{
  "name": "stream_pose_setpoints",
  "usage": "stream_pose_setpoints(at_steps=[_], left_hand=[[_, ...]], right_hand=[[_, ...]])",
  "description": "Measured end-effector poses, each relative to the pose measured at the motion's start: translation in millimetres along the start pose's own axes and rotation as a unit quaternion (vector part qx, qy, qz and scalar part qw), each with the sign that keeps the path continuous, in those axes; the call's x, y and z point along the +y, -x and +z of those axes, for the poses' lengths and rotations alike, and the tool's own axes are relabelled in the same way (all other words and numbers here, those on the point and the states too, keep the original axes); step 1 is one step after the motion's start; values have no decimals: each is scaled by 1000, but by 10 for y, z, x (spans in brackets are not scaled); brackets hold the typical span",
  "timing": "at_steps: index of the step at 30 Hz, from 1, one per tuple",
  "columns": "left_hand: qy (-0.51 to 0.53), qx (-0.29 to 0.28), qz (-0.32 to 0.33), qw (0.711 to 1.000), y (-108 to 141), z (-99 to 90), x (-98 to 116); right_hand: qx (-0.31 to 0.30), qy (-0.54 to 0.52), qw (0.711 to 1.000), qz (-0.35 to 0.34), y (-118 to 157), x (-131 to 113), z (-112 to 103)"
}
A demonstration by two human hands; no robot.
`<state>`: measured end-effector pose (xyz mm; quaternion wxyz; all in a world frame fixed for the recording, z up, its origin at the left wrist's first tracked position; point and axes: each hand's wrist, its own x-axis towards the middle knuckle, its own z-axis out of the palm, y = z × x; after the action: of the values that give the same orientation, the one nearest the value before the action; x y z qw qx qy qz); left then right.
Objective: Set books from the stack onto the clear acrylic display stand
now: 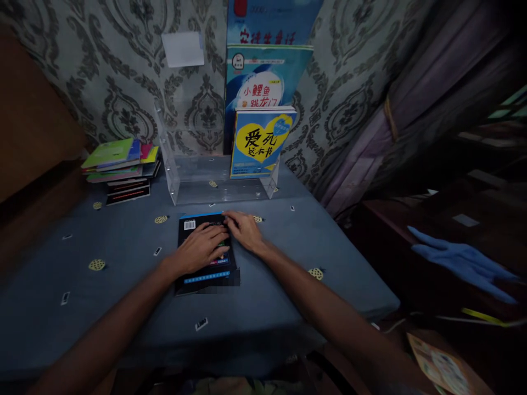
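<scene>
A dark book (pixel 201 269) with a barcode on its upper left corner and blue strips lies on the blue tablecloth in front of me. My left hand (pixel 203 248) rests palm down across its cover, fingers stretched to the right. At the book's upper right edge is my right hand (pixel 245 229), its fingers bent and touching the edge. Whether those fingers pinch the book or only press on it is hard to see. Behind the book stands a clear acrylic rack (pixel 214 189); a blue and yellow book (pixel 261 142) leans upright at its right end.
A stack of colourful books (pixel 119 164) sits at the table's back left. Large picture books (pixel 267 71) stand against the patterned wall. A tied curtain (pixel 370 126) hangs to the right. Beyond the table's right edge lies a blue glove (pixel 461 263) on a dark surface.
</scene>
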<state>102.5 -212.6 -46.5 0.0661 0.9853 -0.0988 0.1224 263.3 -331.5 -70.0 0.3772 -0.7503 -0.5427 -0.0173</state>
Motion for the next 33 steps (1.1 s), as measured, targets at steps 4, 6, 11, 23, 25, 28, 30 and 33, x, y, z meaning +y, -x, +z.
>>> stream_pose_setpoints(at_steps=[4, 6, 11, 23, 25, 28, 30, 33], left_hand=[[0, 3, 0, 1000, -12, 0, 15], [1, 0, -4, 1000, -15, -1, 23], [-9, -2, -10, 1000, -5, 15, 38], [0, 1, -5, 1000, -12, -19, 42], [-1, 6, -6, 1000, -39, -33, 43], [-5, 9, -6, 1000, -82, -37, 37], [-9, 9, -5, 1000, -102, -31, 30], [-11, 7, -6, 1000, -106, -23, 21]], right_hand=[[19, -6, 1000, -7, 17, -34, -9], [14, -4, 1000, -7, 20, -51, -19], [-6, 0, 1000, 5, 15, -55, -30], [-7, -38, 999, 25, 12, -30, -23], [-5, -34, 999, 23, 13, -32, -25], [-3, -33, 999, 22, 10, -36, -26], [-5, -36, 999, 21, 6, -39, -23], [-5, -39, 999, 24, 2, -43, -17]])
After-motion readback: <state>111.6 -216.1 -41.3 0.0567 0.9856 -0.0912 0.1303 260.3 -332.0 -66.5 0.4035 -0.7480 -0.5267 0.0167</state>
